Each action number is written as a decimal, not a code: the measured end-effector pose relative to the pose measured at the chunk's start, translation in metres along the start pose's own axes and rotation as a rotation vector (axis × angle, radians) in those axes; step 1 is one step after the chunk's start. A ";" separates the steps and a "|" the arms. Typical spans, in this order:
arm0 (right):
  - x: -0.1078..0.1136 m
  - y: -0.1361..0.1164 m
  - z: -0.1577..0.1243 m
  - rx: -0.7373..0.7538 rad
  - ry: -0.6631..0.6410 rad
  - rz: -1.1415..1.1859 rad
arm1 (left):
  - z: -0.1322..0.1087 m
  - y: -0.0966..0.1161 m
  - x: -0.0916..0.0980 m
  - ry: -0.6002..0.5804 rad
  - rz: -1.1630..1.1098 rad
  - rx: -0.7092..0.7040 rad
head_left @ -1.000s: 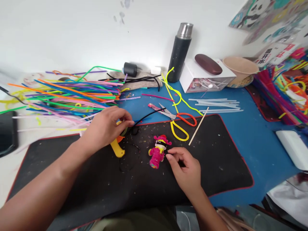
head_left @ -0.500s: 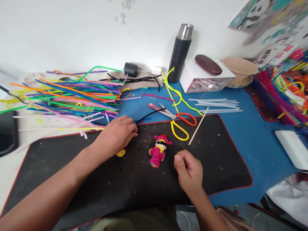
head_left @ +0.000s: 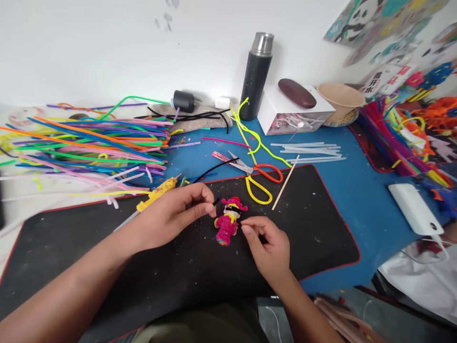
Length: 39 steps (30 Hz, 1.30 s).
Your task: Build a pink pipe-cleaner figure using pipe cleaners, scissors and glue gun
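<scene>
A short black piece of pipe cleaner (head_left: 216, 202) is pinched between thumb and forefinger of my left hand (head_left: 178, 212), just left of a small figure's head. That pink pipe-cleaner figure (head_left: 226, 232) lies on the black mat (head_left: 200, 281), with a red-topped hat, a black band across its face and yellow trim. My right hand (head_left: 269, 243) is closed in a pinch close to the figure's right side; whatever its fingertips hold is too small to make out. Behind my left wrist rests a yellow glue gun (head_left: 157, 193), partly hidden by the hand.
Orange-and-yellow-handled scissors (head_left: 259, 183) and a thin wooden stick (head_left: 285, 183) lie beyond the figure. Many coloured pipe cleaners (head_left: 96, 147) are heaped at left. A black flask (head_left: 255, 81), a white box (head_left: 266, 114) and a bowl (head_left: 341, 100) stand along the wall.
My left hand has come back and right from the mat's far edge, bringing the black piece beside the figure and uncovering the glue gun. My right fist has loosened into a pinch nearer the figure.
</scene>
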State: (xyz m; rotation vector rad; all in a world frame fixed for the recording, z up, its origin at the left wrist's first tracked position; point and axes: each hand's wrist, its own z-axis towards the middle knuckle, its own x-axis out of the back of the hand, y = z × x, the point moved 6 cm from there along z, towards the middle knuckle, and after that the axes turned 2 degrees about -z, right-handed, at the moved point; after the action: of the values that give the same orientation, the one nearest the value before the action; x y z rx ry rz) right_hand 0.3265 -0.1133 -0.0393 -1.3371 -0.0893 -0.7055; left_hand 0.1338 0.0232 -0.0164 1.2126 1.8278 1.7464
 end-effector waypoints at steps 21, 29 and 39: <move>-0.007 -0.022 0.021 0.225 -0.154 -0.191 | 0.014 0.013 -0.046 -0.420 -0.353 0.078; 0.000 -0.014 0.023 0.149 -0.080 -0.234 | 0.022 0.007 -0.035 -0.238 -0.248 -0.001; -0.003 -0.003 0.016 0.079 -0.071 -0.247 | 0.021 0.015 -0.029 -0.025 0.303 -0.295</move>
State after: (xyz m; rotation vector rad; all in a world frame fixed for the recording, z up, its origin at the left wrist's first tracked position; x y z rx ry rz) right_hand 0.3279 -0.0983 -0.0336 -1.2873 -0.3413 -0.8531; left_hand 0.1719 0.0131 -0.0152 1.4324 1.3623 2.0611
